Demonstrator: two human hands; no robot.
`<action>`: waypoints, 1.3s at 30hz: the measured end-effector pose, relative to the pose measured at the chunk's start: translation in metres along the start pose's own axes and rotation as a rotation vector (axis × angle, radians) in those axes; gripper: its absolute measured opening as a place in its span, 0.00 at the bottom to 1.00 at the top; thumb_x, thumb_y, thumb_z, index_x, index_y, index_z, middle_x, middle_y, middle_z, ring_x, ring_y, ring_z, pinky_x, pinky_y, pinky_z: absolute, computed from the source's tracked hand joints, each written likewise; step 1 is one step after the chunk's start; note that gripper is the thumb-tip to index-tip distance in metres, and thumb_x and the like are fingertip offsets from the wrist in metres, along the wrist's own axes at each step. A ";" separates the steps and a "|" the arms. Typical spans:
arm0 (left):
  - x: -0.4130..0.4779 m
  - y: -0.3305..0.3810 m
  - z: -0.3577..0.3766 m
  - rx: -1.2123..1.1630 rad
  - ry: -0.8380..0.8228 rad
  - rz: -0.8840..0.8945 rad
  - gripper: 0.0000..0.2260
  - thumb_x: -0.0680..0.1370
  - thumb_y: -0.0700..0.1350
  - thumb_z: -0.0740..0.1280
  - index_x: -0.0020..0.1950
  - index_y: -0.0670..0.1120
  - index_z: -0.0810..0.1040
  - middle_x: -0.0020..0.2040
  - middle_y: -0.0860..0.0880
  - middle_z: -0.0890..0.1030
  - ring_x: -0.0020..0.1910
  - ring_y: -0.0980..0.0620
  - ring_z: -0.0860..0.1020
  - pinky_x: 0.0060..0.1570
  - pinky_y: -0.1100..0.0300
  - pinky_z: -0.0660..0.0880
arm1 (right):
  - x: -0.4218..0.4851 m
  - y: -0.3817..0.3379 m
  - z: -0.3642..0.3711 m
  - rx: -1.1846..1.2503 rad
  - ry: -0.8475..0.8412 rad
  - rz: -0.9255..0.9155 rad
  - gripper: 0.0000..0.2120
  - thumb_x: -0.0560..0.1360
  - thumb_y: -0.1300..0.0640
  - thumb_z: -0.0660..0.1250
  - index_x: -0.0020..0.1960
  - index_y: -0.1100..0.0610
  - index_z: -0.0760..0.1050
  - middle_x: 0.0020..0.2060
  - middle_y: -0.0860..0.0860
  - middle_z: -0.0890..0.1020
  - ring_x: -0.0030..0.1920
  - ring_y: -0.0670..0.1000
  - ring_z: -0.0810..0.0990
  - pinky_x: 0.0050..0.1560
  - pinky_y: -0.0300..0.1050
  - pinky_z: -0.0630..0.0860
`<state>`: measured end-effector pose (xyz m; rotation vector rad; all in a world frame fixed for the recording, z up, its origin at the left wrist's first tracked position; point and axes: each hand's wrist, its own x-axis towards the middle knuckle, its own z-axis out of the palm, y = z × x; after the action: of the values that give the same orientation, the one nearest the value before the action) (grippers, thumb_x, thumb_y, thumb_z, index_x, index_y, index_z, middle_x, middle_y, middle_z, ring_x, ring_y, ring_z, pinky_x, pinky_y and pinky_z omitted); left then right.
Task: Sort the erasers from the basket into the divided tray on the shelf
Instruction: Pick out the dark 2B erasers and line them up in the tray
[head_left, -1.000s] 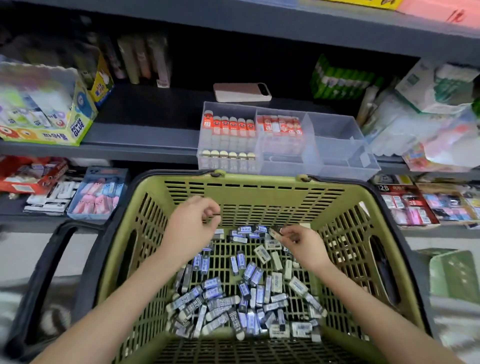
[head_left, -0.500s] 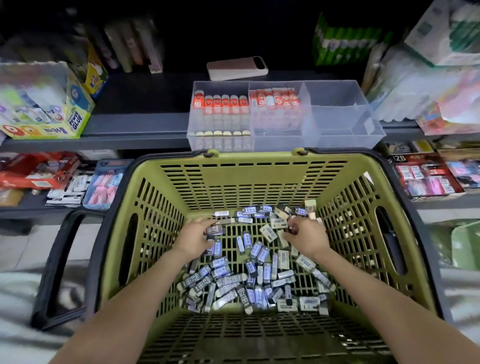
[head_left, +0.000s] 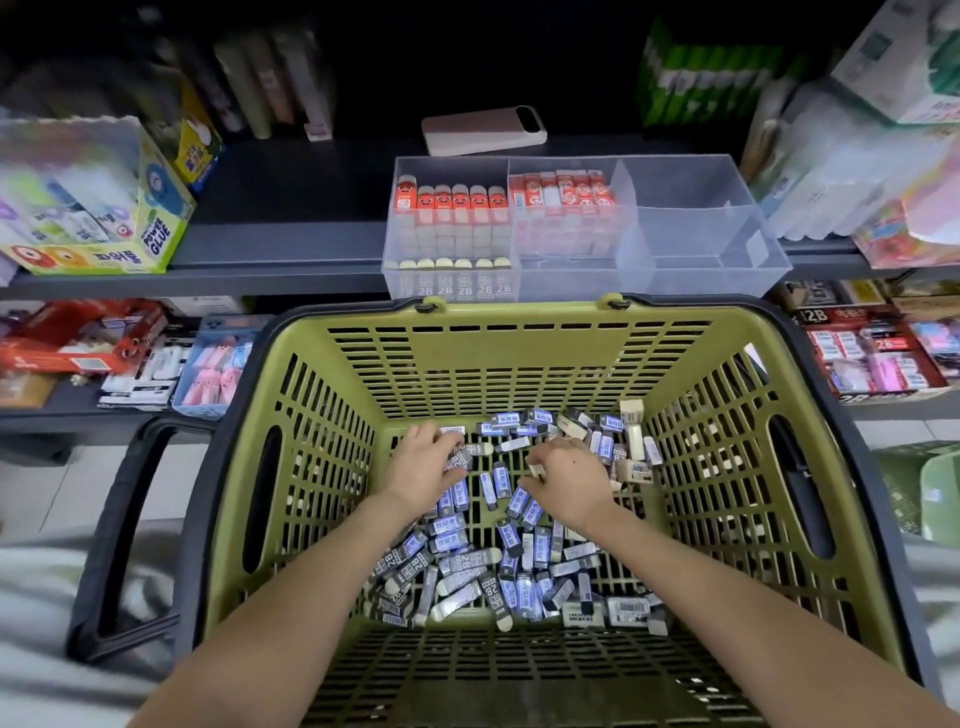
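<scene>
Basket (head_left: 519, 353) olive green with slotted grid walls, black rim and handles. Loose erasers (head_left: 467, 566) in blue, grey and black sleeves, white "2B" print, cream ends. Divided tray (head_left: 696, 182) clear; red-sleeved erasers (head_left: 452, 200) orange-red with white; shelf (head_left: 285, 244) dark grey; glue box (head_left: 156, 244) yellow-green.

Erasers (head_left: 511, 564) heaped in green basket (head_left: 519, 358) — divided tray (head_left: 696, 228) on shelf.

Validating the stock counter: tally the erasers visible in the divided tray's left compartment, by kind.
Red-sleeved erasers, back row: 6
2B-marked erasers, front row: 6
Total visible: 12. Any erasers underneath are hidden.
</scene>
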<state>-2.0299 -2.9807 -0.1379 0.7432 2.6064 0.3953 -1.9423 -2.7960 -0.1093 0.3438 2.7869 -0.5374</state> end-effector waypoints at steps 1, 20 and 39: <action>0.003 0.002 0.000 0.068 0.014 0.032 0.20 0.77 0.54 0.66 0.67 0.49 0.70 0.60 0.49 0.71 0.61 0.51 0.67 0.64 0.56 0.66 | 0.000 0.001 0.002 -0.004 -0.009 -0.010 0.15 0.76 0.48 0.64 0.59 0.55 0.75 0.55 0.51 0.79 0.61 0.54 0.70 0.60 0.45 0.71; 0.016 0.008 0.011 -0.155 0.097 0.017 0.12 0.76 0.49 0.67 0.52 0.44 0.70 0.52 0.49 0.68 0.52 0.53 0.64 0.52 0.64 0.62 | 0.000 0.018 0.014 -0.168 -0.050 -0.209 0.17 0.74 0.46 0.66 0.60 0.50 0.75 0.54 0.49 0.76 0.59 0.52 0.67 0.56 0.44 0.71; -0.094 0.041 -0.132 -1.290 -0.198 -0.542 0.20 0.68 0.54 0.71 0.55 0.45 0.72 0.42 0.47 0.75 0.32 0.55 0.73 0.33 0.63 0.74 | -0.037 -0.058 -0.019 0.604 -0.191 -0.277 0.10 0.72 0.48 0.70 0.43 0.54 0.81 0.31 0.44 0.78 0.31 0.37 0.73 0.38 0.30 0.69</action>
<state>-1.9979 -3.0192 0.0213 -0.3383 1.6804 1.4625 -1.9284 -2.8473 -0.0619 0.0151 2.4426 -1.4006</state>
